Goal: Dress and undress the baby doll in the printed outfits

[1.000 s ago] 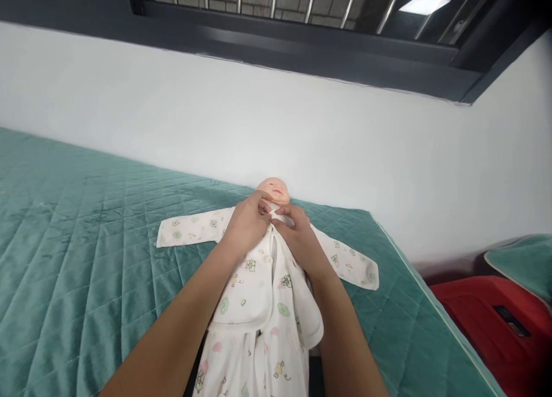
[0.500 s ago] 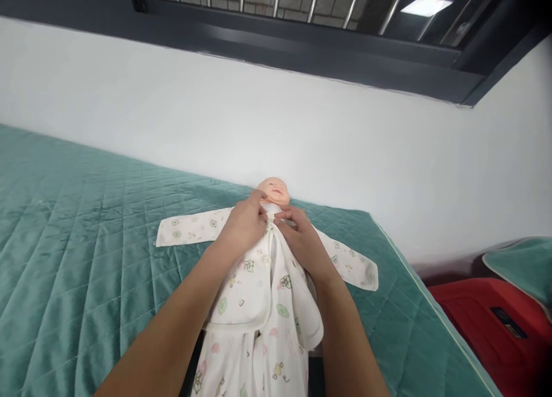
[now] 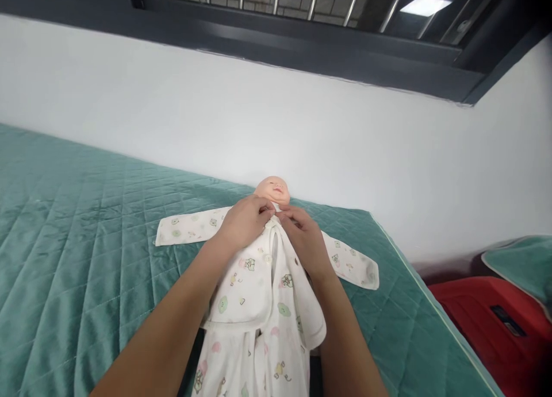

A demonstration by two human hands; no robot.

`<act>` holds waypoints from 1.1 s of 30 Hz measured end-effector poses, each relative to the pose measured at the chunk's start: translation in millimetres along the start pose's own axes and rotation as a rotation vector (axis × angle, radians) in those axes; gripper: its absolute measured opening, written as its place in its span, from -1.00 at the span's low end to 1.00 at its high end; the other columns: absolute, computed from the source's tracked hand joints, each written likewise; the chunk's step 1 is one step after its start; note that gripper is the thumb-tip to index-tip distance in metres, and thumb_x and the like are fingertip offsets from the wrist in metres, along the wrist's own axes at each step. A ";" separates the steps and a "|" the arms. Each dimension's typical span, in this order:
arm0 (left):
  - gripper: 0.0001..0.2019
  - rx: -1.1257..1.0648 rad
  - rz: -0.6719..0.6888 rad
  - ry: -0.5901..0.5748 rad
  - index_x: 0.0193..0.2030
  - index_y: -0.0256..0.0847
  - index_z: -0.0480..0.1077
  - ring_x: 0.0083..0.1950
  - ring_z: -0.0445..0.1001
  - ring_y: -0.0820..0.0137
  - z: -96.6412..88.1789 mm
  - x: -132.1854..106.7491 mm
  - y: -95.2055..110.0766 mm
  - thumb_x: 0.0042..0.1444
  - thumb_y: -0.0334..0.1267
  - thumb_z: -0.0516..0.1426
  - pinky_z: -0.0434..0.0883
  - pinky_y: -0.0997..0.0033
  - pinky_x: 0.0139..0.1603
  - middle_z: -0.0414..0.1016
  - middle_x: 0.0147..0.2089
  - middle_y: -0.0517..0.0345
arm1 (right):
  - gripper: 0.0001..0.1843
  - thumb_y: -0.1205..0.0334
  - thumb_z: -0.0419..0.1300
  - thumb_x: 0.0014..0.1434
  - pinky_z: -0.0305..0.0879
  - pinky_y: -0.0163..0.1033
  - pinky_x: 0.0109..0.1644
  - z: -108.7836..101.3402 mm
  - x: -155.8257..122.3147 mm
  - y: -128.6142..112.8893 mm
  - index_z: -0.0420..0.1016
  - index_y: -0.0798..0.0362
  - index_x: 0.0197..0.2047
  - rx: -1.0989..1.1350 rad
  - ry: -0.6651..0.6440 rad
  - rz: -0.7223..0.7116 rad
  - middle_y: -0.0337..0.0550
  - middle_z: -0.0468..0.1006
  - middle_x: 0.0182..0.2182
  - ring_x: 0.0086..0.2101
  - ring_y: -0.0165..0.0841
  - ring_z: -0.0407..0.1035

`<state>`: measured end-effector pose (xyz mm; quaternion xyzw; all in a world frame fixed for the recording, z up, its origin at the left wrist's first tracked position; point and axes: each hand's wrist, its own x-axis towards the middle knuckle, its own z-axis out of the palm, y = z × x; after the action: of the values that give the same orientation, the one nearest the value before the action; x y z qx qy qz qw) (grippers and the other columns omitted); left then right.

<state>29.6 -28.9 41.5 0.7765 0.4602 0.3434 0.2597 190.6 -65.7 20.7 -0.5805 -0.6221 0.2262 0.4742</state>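
A baby doll (image 3: 273,189) lies on its back with its head toward the wall. It wears a white printed baby jacket (image 3: 241,288) whose long sleeves spread out to both sides, over matching printed trousers (image 3: 259,368). At the collar, my left hand (image 3: 246,220) pinches the jacket's edge between thumb and fingers. My right hand (image 3: 302,233) grips the other collar edge, its fingertips close to the left ones. Below the hands the jacket front hangs apart, and a button (image 3: 268,259) shows on the left panel. The fingertips partly cover the neck fastening.
Under the doll spreads a green quilted cover (image 3: 107,242), its piped edge running down the right side. A red plastic stool or chair (image 3: 487,322) stands beyond that edge, with green cloth (image 3: 526,265) behind it. A white wall (image 3: 276,121) and a dark-framed barred window are at the back.
My left hand has shifted slightly right, bringing its fingertips together with those of my right hand at the collar. The doll stays in nearly the same place.
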 end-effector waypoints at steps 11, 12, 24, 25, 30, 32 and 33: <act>-0.87 0.125 0.029 0.072 -0.34 -0.14 0.41 -0.17 0.46 0.28 11.3 4.9 -4.9 0.19 -0.35 0.05 0.34 0.34 -0.19 0.53 -0.19 0.11 | -0.76 0.07 0.14 0.19 0.26 -0.12 0.09 3.1 -1.3 -3.7 0.57 -0.02 -0.35 0.042 0.042 0.006 -0.17 0.57 -0.05 -0.03 -0.23 0.41; -0.87 0.128 0.036 0.076 -0.33 -0.14 0.39 -0.19 0.46 0.29 12.7 5.2 -5.9 0.20 -0.34 0.04 0.33 0.34 -0.21 0.52 -0.18 0.11 | -0.76 0.07 0.14 0.19 0.26 -0.13 0.09 3.3 -1.4 -3.4 0.56 -0.01 -0.36 0.048 0.042 0.007 -0.18 0.57 -0.05 -0.03 -0.24 0.41; -0.86 -0.082 -0.050 0.059 -0.28 -0.17 0.36 -0.12 0.47 0.30 12.0 5.4 -5.3 0.25 -0.28 0.01 0.35 0.30 -0.09 0.53 -0.14 0.10 | -0.72 0.04 0.12 0.24 0.25 -0.11 0.13 2.3 -3.3 -8.0 0.61 -0.05 -0.32 0.025 0.053 -0.032 -0.21 0.59 -0.06 0.00 -0.22 0.40; -0.85 -0.091 -0.061 0.057 -0.28 -0.17 0.37 -0.13 0.47 0.30 12.0 5.6 -5.3 0.25 -0.27 0.01 0.35 0.30 -0.09 0.54 -0.14 0.10 | -0.72 0.04 0.12 0.24 0.25 -0.10 0.13 2.4 -3.5 -8.0 0.62 -0.07 -0.32 0.017 0.051 -0.035 -0.22 0.60 -0.06 0.00 -0.22 0.40; -0.85 -0.119 -0.069 0.091 -0.33 -0.18 0.37 -0.16 0.46 0.32 11.7 5.6 -3.2 0.23 -0.27 0.04 0.35 0.32 -0.11 0.54 -0.19 0.12 | -0.74 0.05 0.15 0.24 0.24 -0.06 0.17 3.7 -4.9 -8.2 0.66 -0.16 -0.34 -0.027 0.066 -0.042 -0.29 0.61 -0.05 0.03 -0.21 0.40; -0.86 -0.153 -0.073 0.111 -0.34 -0.19 0.38 -0.19 0.46 0.34 11.4 5.3 -3.1 0.21 -0.27 0.05 0.35 0.35 -0.15 0.53 -0.22 0.13 | -0.74 0.06 0.15 0.24 0.24 -0.05 0.18 4.0 -5.3 -9.2 0.67 -0.18 -0.35 -0.043 0.070 -0.051 -0.31 0.61 -0.05 0.05 -0.21 0.39; -0.87 -0.176 -0.073 0.113 -0.33 -0.19 0.39 -0.21 0.46 0.35 11.3 5.3 -3.7 0.20 -0.28 0.06 0.35 0.36 -0.16 0.53 -0.23 0.14 | -0.74 0.06 0.14 0.24 0.24 -0.04 0.19 4.0 -5.4 -9.9 0.67 -0.19 -0.34 -0.049 0.069 -0.056 -0.32 0.61 -0.05 0.05 -0.21 0.38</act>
<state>38.1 -23.5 33.3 0.7128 0.4701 0.4159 0.3131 181.5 -71.9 25.4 -0.5816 -0.6267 0.1776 0.4873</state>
